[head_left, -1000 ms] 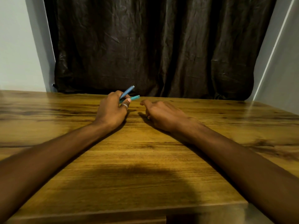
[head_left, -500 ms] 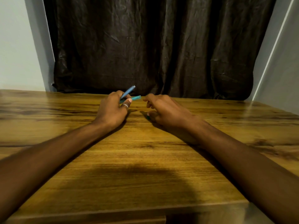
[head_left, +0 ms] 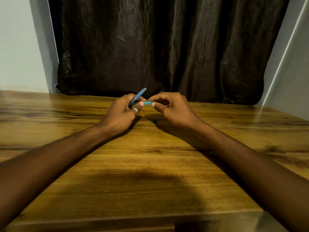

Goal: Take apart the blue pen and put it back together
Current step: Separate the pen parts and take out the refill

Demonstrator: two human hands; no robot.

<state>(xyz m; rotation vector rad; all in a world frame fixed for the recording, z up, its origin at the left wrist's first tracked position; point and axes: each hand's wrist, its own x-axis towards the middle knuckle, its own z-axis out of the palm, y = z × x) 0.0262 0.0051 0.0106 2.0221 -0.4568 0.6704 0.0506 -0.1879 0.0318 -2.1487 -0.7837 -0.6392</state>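
Note:
My left hand (head_left: 122, 111), with a ring on one finger, holds two blue pen parts just above the far middle of the wooden table (head_left: 150, 164). One darker blue part (head_left: 139, 95) sticks up and to the right from the fist. A lighter teal part (head_left: 148, 102) lies level, pointing right. My right hand (head_left: 170, 106) pinches the right end of that teal part between thumb and forefinger. A small dark green piece (head_left: 154, 121) lies on the table under my right hand, in its shadow.
A dark brown curtain (head_left: 158, 47) hangs right behind the table's far edge. Pale walls stand on both sides. The table's near edge (head_left: 133, 221) runs along the bottom of the view.
My right hand has lifted off the table and moved left to the teal part, closing thumb and forefinger on its end. My left hand has stayed in place with both parts.

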